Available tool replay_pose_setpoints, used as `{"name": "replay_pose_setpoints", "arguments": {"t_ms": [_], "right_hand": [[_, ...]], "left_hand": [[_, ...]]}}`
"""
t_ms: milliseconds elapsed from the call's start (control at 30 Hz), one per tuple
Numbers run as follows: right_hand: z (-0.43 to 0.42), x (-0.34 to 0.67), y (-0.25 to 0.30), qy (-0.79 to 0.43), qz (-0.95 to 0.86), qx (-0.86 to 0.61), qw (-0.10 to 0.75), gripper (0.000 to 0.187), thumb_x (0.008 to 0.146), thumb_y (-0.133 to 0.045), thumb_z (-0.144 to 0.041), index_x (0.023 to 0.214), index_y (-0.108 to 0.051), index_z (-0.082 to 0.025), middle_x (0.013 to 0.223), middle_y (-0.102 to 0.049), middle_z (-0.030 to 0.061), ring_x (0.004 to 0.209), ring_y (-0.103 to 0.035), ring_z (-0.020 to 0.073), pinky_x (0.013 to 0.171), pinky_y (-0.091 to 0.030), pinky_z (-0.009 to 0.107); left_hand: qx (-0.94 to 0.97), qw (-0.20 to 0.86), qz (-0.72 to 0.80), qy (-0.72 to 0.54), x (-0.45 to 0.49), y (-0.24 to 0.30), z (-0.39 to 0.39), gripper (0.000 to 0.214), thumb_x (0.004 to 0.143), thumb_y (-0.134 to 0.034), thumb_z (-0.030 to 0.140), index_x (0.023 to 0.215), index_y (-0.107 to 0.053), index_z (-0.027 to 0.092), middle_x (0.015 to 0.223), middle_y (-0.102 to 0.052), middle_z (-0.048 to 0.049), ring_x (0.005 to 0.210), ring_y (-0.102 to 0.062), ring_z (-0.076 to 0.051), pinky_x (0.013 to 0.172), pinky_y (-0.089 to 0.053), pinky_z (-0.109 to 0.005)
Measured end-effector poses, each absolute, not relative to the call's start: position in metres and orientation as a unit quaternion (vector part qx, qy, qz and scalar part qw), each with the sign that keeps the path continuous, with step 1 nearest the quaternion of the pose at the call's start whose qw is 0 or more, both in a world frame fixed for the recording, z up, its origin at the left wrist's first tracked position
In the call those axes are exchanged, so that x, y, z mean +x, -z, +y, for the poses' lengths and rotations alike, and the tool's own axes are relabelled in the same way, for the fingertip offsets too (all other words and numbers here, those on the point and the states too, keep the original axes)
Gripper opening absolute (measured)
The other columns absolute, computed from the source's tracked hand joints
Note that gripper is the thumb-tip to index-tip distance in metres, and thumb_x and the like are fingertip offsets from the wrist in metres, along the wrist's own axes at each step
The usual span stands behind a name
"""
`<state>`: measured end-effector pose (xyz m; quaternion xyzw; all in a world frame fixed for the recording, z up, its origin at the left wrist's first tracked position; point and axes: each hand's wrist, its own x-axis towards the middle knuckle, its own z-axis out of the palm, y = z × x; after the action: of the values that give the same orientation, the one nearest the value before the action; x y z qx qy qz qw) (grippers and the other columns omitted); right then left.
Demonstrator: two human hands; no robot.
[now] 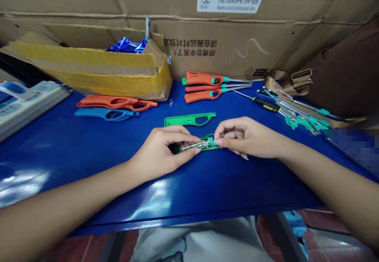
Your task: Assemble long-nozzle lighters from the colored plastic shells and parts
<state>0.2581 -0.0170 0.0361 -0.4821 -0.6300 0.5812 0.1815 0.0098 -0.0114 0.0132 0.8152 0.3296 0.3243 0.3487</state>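
Observation:
Between my two hands is an opened green lighter shell half [220, 147] with a clear fuel tank [189, 146] and a turquoise trigger [211, 141] in it. My left hand [166, 149] pinches the shell and tank from the left, thumb and forefinger on either side. At the trigger end, the thumb and forefinger of my right hand [245, 137] are pressed together on a part too small to make out. A second green shell half [189, 119] lies just beyond my hands, hollow side up.
Assembled orange lighters [204, 78] lie at the back. A screwdriver [266, 104] and lighter inner parts [304, 114] are at right. Orange shells [115, 102], a blue shell [106, 114], an open carton [118, 72] and a power strip [32, 100] are at left. Small screws [171, 102] lie mid-table.

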Motion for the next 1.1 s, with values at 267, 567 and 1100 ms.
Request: {"name": "replay_pose_setpoints", "arguments": {"t_ms": [267,567,1100], "right_hand": [[-0.0168,0.2588,-0.0351,-0.58,-0.631,-0.483,0.179,0.034,0.081,-0.078,-0.047,0.091,-0.068,-0.015,0.061,-0.056,-0.0047,0.046,-0.047,0.0054,0.035,-0.044,0.015],[-0.0171,0.2579,-0.0355,-0.581,-0.629,-0.485,0.179,0.034,0.081,-0.078,-0.046,0.091,-0.068,-0.015,0.059,-0.055,-0.0057,0.045,-0.046,0.0054,0.035,-0.042,0.015],[-0.0173,0.2571,-0.0342,-0.573,-0.632,-0.491,0.177,0.035,0.082,-0.077,-0.048,0.09,-0.068,-0.015,0.058,-0.055,-0.006,0.042,-0.044,0.0043,0.034,-0.04,0.016]], "left_hand": [[0.815,0.352,0.327,-0.323,0.0098,-0.0114,-0.0116,0.019,0.086,-0.075,0.021,0.104,-0.082,0.018,0.09,-0.075,-0.0053,0.074,-0.069,-0.014,0.068,-0.055,-0.024],[0.816,0.354,0.326,-0.32,0.0096,-0.0116,-0.0107,0.02,0.086,-0.075,0.02,0.105,-0.081,0.018,0.09,-0.075,-0.0049,0.076,-0.069,-0.013,0.07,-0.055,-0.023],[0.819,0.349,0.325,-0.319,0.0105,-0.0118,-0.0117,0.019,0.086,-0.076,0.019,0.104,-0.082,0.019,0.09,-0.076,-0.0034,0.077,-0.07,-0.011,0.072,-0.055,-0.02]]}}
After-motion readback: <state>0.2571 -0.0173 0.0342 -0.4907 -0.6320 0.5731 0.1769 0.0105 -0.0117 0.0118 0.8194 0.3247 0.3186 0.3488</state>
